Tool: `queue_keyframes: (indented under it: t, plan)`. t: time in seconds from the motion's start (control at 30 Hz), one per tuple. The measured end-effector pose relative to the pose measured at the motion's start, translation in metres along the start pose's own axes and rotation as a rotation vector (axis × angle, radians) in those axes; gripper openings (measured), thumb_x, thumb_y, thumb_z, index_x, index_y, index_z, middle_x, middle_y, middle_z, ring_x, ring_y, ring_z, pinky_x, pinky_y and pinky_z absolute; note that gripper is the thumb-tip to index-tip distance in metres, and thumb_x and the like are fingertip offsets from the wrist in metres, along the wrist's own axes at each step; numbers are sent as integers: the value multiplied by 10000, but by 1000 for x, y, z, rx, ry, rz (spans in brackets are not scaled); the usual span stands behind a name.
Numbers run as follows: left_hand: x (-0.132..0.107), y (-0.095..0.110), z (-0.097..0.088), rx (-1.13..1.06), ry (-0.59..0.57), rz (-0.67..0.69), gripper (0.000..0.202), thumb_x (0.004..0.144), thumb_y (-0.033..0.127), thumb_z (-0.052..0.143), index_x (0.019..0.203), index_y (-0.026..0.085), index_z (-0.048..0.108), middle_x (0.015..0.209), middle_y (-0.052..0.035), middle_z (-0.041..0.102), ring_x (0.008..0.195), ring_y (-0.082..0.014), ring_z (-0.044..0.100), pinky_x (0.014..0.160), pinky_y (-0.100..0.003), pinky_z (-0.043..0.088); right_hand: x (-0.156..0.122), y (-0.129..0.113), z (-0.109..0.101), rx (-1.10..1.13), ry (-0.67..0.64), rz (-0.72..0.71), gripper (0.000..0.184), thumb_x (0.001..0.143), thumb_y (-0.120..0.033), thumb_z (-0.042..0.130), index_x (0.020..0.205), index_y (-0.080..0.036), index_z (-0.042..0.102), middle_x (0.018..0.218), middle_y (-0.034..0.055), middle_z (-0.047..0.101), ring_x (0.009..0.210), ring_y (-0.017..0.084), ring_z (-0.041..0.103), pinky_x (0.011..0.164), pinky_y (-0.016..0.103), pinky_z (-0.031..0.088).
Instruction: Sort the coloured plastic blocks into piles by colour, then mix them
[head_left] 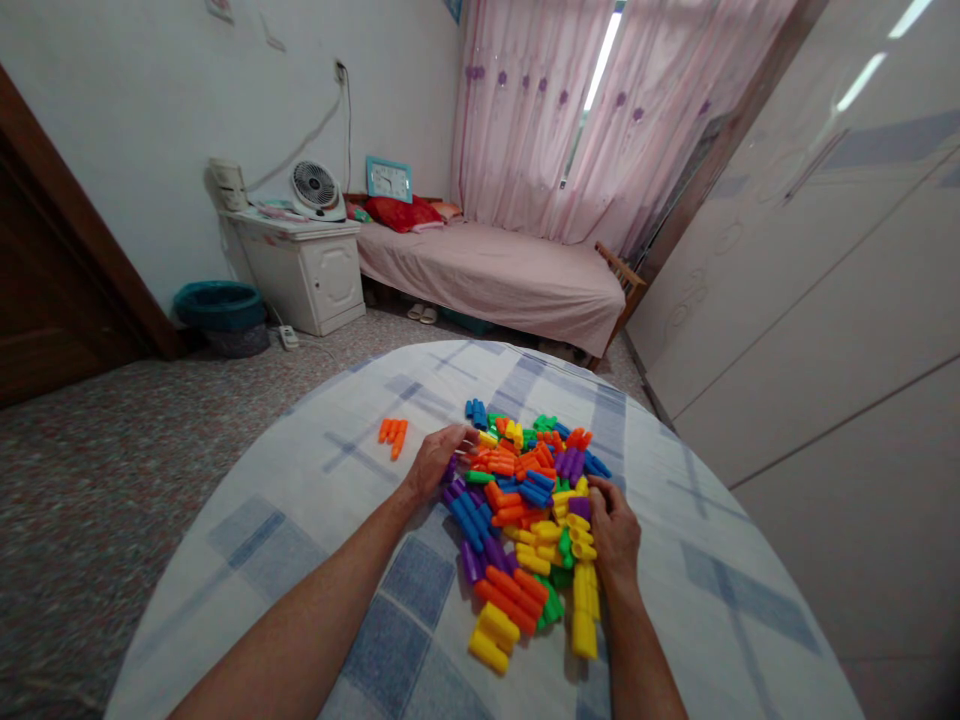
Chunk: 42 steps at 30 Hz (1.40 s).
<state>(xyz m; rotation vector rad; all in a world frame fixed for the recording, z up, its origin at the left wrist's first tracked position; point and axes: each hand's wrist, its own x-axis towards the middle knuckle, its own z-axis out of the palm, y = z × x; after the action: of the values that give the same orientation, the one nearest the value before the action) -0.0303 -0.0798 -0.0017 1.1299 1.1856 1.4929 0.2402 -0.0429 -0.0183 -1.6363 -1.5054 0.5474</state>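
A heap of bullet-shaped plastic building blocks (pixel 517 490) in orange, yellow, blue, green and purple lies on the table. Against its left side rests my left hand (pixel 440 462), fingers stretched toward the yellow and orange blocks, with no block visibly held. My right hand (pixel 616 525) cups the right edge of the heap, fingers loosely bent beside a purple block (pixel 580 508) and some yellow ones. Part of its fingertips is hidden. Nearer me are an orange block (pixel 512 598), a yellow block (pixel 493 638) and a long yellow stack (pixel 585 610) by my right wrist.
An orange block (pixel 393 435) lies apart, left of the heap. The round table wears a checked cloth (pixel 285 550). Beyond stand a bed (pixel 495 270), a white cabinet (pixel 330 275) with a fan (pixel 315 188), and a bin (pixel 223 318). A wardrobe (pixel 825 330) rises at right.
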Motion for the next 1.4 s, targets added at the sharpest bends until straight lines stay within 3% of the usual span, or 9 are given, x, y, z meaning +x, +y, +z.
queue_keyframes:
  t: [0.07,0.23,0.4,0.53,0.7,1.03,1.13,1.23,1.4]
  plan:
    - [1,-4,2,84,-22,11,409,830,494,489,944,140,659,892,-76,669,828,-191,624,728,-303,513,0,0,0,7,3,2,513,723,-522,379,999,-184,650,1007,95,674,909,250,596,833,353,420]
    - [2,-11,5,459,76,218,187,774,283,560,889,183,668,965,-43,650,918,-179,602,812,-289,486,0,0,1,5,8,-7,503,723,-517,381,985,-184,653,1009,92,673,916,248,594,841,353,419]
    - [2,-11,6,746,5,255,233,756,281,581,950,191,674,979,-62,666,939,-218,595,887,-368,460,0,1,1,-4,11,-20,480,738,-501,384,986,-189,652,1012,88,674,921,245,595,846,358,418]
    - [1,-12,7,756,-82,274,357,716,259,633,1069,203,649,1119,-80,644,1071,-249,560,964,-398,425,-1,1,1,-1,13,-17,477,742,-497,384,990,-191,652,1011,88,675,919,245,596,838,358,422]
    - [-1,-15,10,676,-102,282,450,707,142,563,1155,178,588,1114,-71,604,1047,-207,566,944,-347,449,-1,-2,0,-14,13,-14,490,736,-499,377,989,-185,655,1005,89,676,911,241,598,828,347,426]
    - [-3,-16,14,612,-41,409,371,718,55,508,1040,192,632,1069,-62,591,1044,-181,557,952,-326,449,-1,-1,1,-12,20,-33,473,746,-492,386,982,-186,659,997,85,679,900,239,599,822,348,425]
    - [-3,-14,13,576,97,415,300,754,84,501,997,199,636,1068,-58,586,1036,-178,558,905,-314,476,0,-1,1,-6,24,-32,467,748,-488,387,979,-187,660,997,85,679,901,239,599,820,345,425]
    - [2,-12,6,539,330,405,266,785,117,484,994,200,627,1073,-57,573,1029,-175,557,844,-294,500,0,0,1,-3,23,-27,464,747,-489,390,977,-189,660,994,83,681,901,239,600,819,343,423]
    - [11,-10,-19,682,682,454,263,755,90,481,925,202,647,1026,-58,578,1014,-193,554,931,-344,453,-1,1,1,6,26,-32,457,752,-485,397,982,-192,663,989,79,684,888,235,604,811,339,423]
